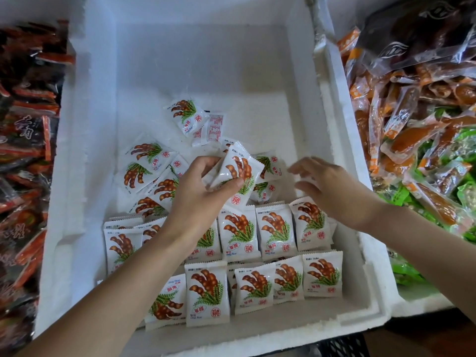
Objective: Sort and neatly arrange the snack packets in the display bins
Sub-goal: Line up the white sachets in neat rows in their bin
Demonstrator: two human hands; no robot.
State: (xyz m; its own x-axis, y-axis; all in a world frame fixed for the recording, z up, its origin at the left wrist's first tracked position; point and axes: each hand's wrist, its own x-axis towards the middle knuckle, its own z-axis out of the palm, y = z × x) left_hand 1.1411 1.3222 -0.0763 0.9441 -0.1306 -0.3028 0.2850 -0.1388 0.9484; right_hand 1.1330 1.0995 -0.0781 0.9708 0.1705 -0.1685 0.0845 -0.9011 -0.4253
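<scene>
Holding one white snack packet [238, 173] up above the foam bin [85, 176], the left hand [198, 189] pinches it with the thumb across its lower face and the fingers curled behind. There may be a second packet tucked behind it; I cannot tell.

I judge these packets light and pillowy: thin glossy film puffed with air, soft in the middle and stiffer along the crimped ends. The film looks slippery, so I would take hold across the flat faces near a crimped edge. Squeezing the belly could crush the contents or let the packet slide out of the pinch.

The right hand [334, 189] is empty, fingers spread and relaxed. It hovers just beside the held packet on its right, above the back row, and is not touching it as far as I can see.

The held packet sits tilted, over the gap between the loose heap [144, 166] at the bin's middle and the neat rows [273, 233] standing overlapped along the near side. From here I reckon it belongs in a new row just behind those.
</scene>
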